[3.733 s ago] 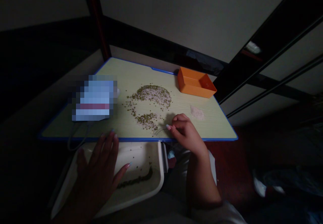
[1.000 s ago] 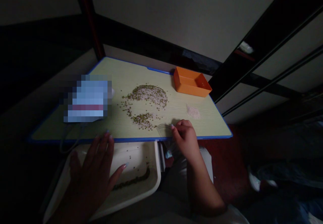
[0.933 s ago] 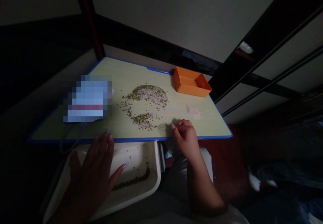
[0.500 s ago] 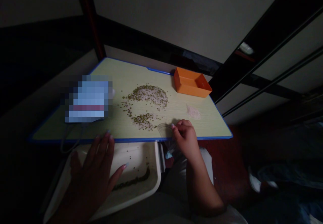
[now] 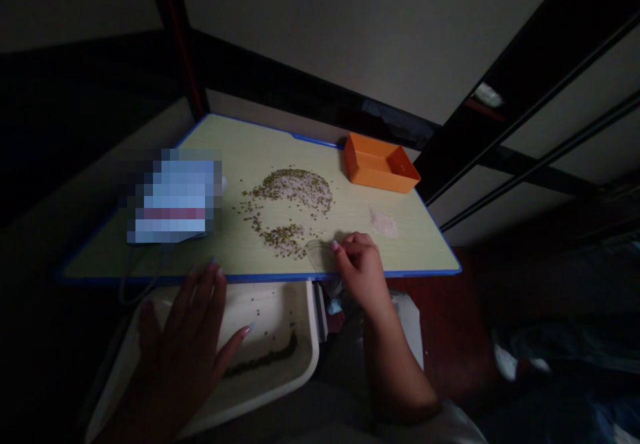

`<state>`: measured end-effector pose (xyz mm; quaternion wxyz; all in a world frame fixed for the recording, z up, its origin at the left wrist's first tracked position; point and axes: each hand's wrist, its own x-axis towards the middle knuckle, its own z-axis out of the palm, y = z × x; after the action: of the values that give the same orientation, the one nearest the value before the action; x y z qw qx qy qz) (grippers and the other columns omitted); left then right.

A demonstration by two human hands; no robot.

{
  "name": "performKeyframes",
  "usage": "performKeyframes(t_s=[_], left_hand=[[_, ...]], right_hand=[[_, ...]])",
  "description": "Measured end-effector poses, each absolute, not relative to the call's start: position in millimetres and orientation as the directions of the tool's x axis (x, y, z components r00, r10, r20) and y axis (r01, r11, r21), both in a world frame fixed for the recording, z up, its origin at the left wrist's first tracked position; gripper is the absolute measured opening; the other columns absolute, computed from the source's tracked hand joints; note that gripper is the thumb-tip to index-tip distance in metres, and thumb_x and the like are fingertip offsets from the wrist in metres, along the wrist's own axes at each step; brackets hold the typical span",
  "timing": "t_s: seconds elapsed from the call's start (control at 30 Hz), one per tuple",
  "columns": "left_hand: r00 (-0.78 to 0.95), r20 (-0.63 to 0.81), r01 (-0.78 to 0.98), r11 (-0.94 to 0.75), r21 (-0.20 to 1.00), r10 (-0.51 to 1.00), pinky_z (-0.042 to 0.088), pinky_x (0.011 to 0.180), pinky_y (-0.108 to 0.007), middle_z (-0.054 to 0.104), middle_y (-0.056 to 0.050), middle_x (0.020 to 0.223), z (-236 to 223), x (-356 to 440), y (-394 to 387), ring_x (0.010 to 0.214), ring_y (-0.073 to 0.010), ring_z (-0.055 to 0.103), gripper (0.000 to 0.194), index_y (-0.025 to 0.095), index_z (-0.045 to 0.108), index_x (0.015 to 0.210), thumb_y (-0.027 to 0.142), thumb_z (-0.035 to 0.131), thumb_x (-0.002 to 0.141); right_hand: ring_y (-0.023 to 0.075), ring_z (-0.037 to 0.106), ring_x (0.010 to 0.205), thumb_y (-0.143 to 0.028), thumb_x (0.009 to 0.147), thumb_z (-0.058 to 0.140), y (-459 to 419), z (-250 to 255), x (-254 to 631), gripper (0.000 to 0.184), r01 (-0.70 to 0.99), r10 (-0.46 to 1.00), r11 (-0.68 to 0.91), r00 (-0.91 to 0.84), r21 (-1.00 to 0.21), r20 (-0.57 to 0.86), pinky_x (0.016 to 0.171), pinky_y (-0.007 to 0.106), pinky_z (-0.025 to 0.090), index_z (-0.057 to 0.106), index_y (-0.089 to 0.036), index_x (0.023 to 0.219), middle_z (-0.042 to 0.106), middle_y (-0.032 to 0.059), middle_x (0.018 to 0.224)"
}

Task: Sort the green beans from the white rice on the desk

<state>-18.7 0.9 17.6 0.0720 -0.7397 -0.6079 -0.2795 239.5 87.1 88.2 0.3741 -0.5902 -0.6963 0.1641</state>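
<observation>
A heap of small green beans mixed with white grains [image 5: 300, 189] lies mid-table, with a smaller patch of beans [image 5: 283, 239] nearer the front edge. Just right of that patch, my right hand [image 5: 361, 264] pinches a clear, thin plastic piece with a curved edge [image 5: 320, 252]; its exact kind is hard to make out. A small pile of white grains [image 5: 383, 222] sits beyond that hand. My left hand [image 5: 193, 331] is spread open above a white drawer-like tray [image 5: 309, 351], fingertips by the table's front edge. Green beans [image 5: 270, 357] lie along the tray's side.
An orange box [image 5: 377, 179] stands at the table's back right corner. On the left is a blurred-out bluish object [image 5: 175, 197] with a cable below it. The table [image 5: 240, 141] has a blue rim, and a wall rises behind it.
My right hand has shifted slightly left with the clear plastic piece, bringing it closer to the front patch of beans. My left hand stays put.
</observation>
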Motion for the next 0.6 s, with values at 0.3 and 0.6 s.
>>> performKeyframes(t_s=[0.3,0.6], left_hand=[[0.113,0.475,0.943,-0.245,0.225,0.873,0.02,0.118,-0.081,0.039,-0.023,0.161,11.2,-22.0,-0.3,0.149,-0.0393,0.041,0.089,0.027,0.003,0.16,0.068,0.04,0.09],[0.115,0.446,0.947,-0.233,0.22,0.888,0.02,0.12,-0.08,0.036,-0.022,0.162,19.4,-20.2,-1.5,0.149,-0.0389,0.041,0.091,0.028,-0.001,0.159,0.054,0.052,0.09]], right_hand=[[0.0205,0.053,0.08,-0.028,0.095,0.056,85.4,88.3,243.5,0.04,0.738,0.942,0.239,-0.018,-0.631,0.335,0.076,0.035,0.038,0.052,-0.021,0.056,0.059,0.0043,0.075],[0.0211,0.054,0.082,-0.027,0.096,0.055,91.8,89.0,253.8,0.039,0.809,0.942,0.191,0.01,-0.557,0.337,0.079,0.036,0.04,0.056,-0.022,0.058,0.061,0.0054,0.077]])
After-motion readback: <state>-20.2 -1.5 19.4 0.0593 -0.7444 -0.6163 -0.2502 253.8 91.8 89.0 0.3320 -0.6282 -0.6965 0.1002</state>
